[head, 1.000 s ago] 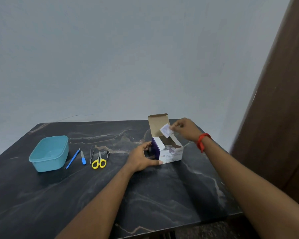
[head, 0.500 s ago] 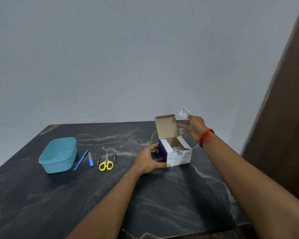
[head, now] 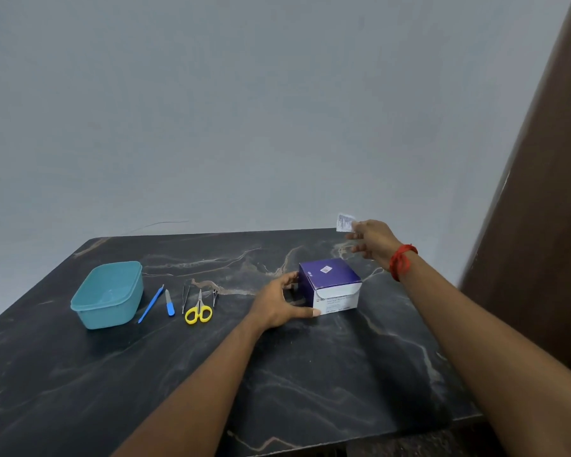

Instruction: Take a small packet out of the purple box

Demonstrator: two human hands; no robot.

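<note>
Two bare arms stretch in from the bottom of the frame, and both hands are busy. Left hand (head: 282, 303) sits low at centre frame, wrist flat to the tabletop, thumb running along the near bottom edge of the box (head: 331, 285) and fingers curled round its left side, so it grips the carton from the left. The box stands on the table with its purple lid shut and its white front facing the camera, right of centre.

Right hand (head: 373, 240) is up higher, at the right of the frame, forearm angled in from the lower right corner with a red thread (head: 401, 260) tied round the wrist. Up at its fingertips is a small white packet (head: 344, 222), pinched by one edge between thumb and forefinger, and the other fingers spread loosely below. That packet hangs in the air above and a little right of the box, clear of the lid, in front of the far table edge.

Left half of the frame now: a teal tub (head: 108, 295) sits open, and beside it, in a row, a blue stick (head: 150, 304), a small blue-handled file (head: 168, 303), tweezers (head: 185, 299), yellow-handled scissors (head: 198, 310) and a small metal tool (head: 215, 296) too tiny to make out.

All of it rests on a dark marble table (head: 310, 374) with pale veins. Behind is a plain grey-blue wall (head: 244, 110), and a brown wooden panel (head: 548, 209) fills the right edge.
</note>
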